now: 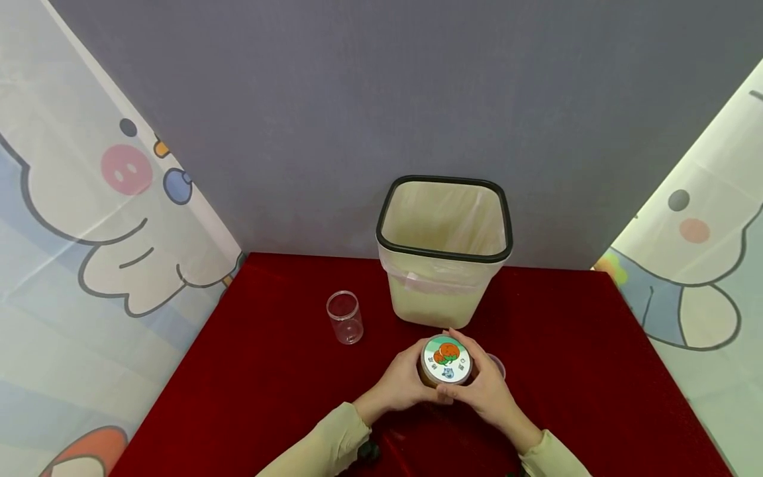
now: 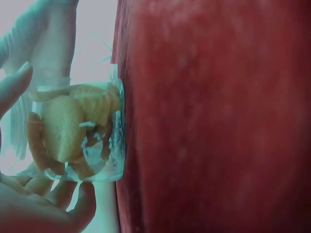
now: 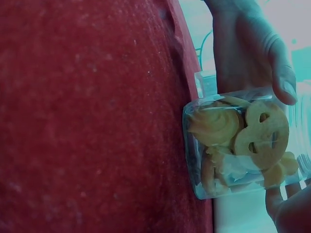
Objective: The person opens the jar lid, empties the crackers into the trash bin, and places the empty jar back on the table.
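Note:
A clear plastic jar of cookies [image 2: 104, 167] stands on the red cloth with both hands around it. Its round lid [image 1: 430, 363] carries a picture of orange fruits. My left hand [image 1: 401, 383] grips the jar from the left, while my right hand [image 1: 490, 389] holds it from the other side, thumb at the near edge. Through the clear wall show a pretzel-shaped cookie [image 3: 272, 131] and a swirled cookie [image 3: 214, 125]. Part of a pinkish round rim [image 1: 499, 366] peeks out behind the right hand, the rest of it hidden.
An open transparent jar [image 1: 345, 319] stands to the left of the hands. Behind them is a cream bin [image 1: 438, 301] with a black rim and a plastic liner. A grey panel [image 1: 310, 132] closes off the back of the red-covered table [image 1: 256, 371].

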The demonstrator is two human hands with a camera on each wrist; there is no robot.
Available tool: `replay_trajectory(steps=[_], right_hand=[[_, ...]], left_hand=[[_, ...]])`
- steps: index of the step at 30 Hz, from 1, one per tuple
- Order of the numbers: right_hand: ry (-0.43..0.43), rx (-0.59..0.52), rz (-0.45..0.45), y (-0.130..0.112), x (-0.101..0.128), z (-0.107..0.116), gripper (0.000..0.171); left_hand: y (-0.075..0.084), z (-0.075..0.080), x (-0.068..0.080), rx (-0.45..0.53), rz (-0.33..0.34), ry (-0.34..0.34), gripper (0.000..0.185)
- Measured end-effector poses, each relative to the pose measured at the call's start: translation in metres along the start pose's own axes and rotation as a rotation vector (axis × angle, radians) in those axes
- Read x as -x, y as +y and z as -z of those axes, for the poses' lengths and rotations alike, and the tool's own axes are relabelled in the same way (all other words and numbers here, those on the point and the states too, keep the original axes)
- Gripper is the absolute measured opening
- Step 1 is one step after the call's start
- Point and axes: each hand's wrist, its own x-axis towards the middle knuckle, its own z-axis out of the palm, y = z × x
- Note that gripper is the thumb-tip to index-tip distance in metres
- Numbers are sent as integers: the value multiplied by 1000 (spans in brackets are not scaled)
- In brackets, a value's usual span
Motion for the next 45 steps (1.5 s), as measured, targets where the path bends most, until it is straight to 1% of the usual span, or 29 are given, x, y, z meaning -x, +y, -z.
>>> replay_trajectory(steps=[3, 8, 13, 16, 19, 21, 23, 26, 31, 36, 39, 42, 45], right_hand=[[6, 15, -33, 0, -1, 1, 92], [6, 15, -62, -1, -3, 2, 91], [-13, -20, -46, 0, -5, 4, 91], [-46, -70, -18, 3, -7, 4, 90], [-73, -103, 2, 6, -6, 5, 95], [-82, -92, -5, 7, -4, 5, 100], [-83, -57, -23, 8, -2, 5, 105], [-90, -15, -62, 11, 0, 6, 107], [-121, -12, -80, 14, -3, 8, 105], [-156, 13, -81, 17, -3, 11, 101], [-176, 13, -85, 17, -4, 12, 99], [-208, -15, -93, 18, -6, 12, 98], [-222, -18, -104, 18, -7, 12, 99]], left_hand=[[0, 2, -2, -14, -8, -10, 95], [-2, 5, -4, -31, 6, -25, 95], [-1, 6, -4, -28, -3, -31, 95], [0, 7, -4, -12, -8, -33, 95], [1, 8, -4, 21, -1, -52, 97], [0, 9, -3, 35, -1, -75, 97], [-1, 11, -2, 42, -3, -102, 98], [-2, 15, -1, 50, -24, -130, 97], [-3, 21, 1, 83, -81, -155, 96], [-1, 25, 0, 93, -150, -143, 96], [2, 26, -3, 135, -195, -138, 91], [4, 26, -7, 204, -199, -163, 89], [5, 26, -8, 258, -172, -173, 90]])
